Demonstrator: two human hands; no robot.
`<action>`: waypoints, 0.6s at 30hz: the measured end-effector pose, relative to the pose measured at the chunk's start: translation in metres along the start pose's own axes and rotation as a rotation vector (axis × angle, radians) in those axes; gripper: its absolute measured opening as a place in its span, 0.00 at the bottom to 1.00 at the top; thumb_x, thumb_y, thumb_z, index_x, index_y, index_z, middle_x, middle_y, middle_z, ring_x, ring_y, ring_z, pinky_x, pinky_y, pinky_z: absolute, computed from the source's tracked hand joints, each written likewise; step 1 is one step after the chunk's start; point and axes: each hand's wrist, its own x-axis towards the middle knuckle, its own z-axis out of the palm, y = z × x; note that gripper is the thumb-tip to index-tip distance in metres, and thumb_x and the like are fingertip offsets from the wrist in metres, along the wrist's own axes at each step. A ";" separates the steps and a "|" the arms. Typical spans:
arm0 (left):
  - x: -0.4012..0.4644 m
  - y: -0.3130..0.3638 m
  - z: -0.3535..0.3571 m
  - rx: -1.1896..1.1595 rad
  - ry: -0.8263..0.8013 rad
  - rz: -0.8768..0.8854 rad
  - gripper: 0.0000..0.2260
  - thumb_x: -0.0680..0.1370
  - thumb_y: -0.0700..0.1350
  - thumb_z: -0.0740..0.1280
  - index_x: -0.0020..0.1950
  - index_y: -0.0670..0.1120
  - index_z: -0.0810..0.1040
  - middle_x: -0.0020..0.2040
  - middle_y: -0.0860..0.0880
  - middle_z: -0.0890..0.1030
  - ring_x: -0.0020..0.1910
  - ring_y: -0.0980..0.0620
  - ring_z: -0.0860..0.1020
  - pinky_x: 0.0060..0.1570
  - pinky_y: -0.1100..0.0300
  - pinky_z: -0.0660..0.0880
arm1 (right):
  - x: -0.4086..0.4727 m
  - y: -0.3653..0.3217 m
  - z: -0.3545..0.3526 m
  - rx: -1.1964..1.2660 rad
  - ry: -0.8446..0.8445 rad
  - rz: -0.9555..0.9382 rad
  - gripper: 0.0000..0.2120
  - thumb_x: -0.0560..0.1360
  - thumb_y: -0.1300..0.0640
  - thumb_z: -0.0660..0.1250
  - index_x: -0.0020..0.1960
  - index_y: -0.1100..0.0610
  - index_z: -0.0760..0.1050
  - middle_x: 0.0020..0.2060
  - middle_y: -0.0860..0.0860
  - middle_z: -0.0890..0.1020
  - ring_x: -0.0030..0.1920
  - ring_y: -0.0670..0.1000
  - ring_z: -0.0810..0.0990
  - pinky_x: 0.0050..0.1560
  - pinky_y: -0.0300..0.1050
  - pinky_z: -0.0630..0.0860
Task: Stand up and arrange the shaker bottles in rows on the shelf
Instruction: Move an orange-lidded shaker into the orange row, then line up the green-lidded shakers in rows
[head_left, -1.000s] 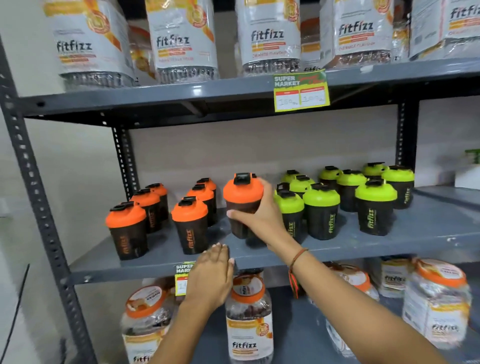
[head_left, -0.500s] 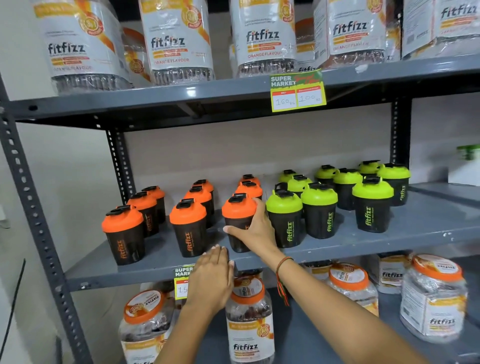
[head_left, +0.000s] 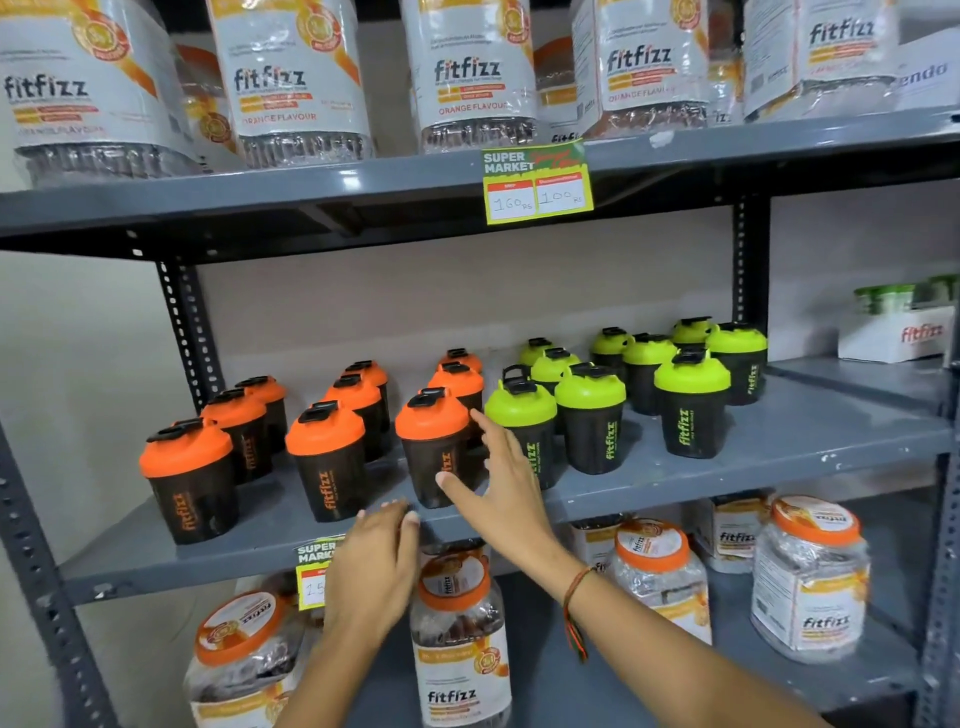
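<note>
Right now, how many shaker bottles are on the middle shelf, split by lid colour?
Orange-lid shaker bottles: 9
Green-lid shaker bottles: 9
Total: 18

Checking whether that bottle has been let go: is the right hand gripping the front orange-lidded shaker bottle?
No, the right hand is open with fingers spread beside the orange-lidded shaker bottle, which stands upright on the shelf on its own.

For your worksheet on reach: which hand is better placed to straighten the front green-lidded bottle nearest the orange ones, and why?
The right hand, probably. It is open, up at bottle level, right beside that green-lidded bottle. The left hand sits lower, at the shelf edge, farther from it.
</note>
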 end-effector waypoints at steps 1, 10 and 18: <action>-0.004 0.005 0.000 -0.103 0.078 -0.051 0.13 0.81 0.51 0.59 0.58 0.50 0.80 0.52 0.48 0.84 0.48 0.50 0.81 0.47 0.55 0.77 | -0.002 0.000 -0.009 0.020 0.025 -0.037 0.34 0.71 0.41 0.68 0.74 0.38 0.58 0.70 0.40 0.67 0.70 0.45 0.69 0.67 0.53 0.73; -0.018 0.133 0.053 -0.499 0.085 0.084 0.17 0.75 0.51 0.69 0.63 0.49 0.79 0.60 0.56 0.80 0.58 0.59 0.77 0.58 0.64 0.72 | 0.018 0.028 -0.116 -0.031 0.494 -0.245 0.23 0.73 0.56 0.73 0.67 0.54 0.73 0.60 0.47 0.76 0.62 0.48 0.75 0.59 0.53 0.75; 0.035 0.226 0.114 -0.611 -0.171 -0.176 0.52 0.72 0.53 0.73 0.76 0.46 0.34 0.77 0.54 0.36 0.77 0.54 0.39 0.73 0.61 0.43 | 0.051 0.118 -0.216 -0.192 0.452 0.152 0.55 0.63 0.37 0.77 0.78 0.55 0.51 0.75 0.55 0.61 0.76 0.55 0.59 0.75 0.55 0.60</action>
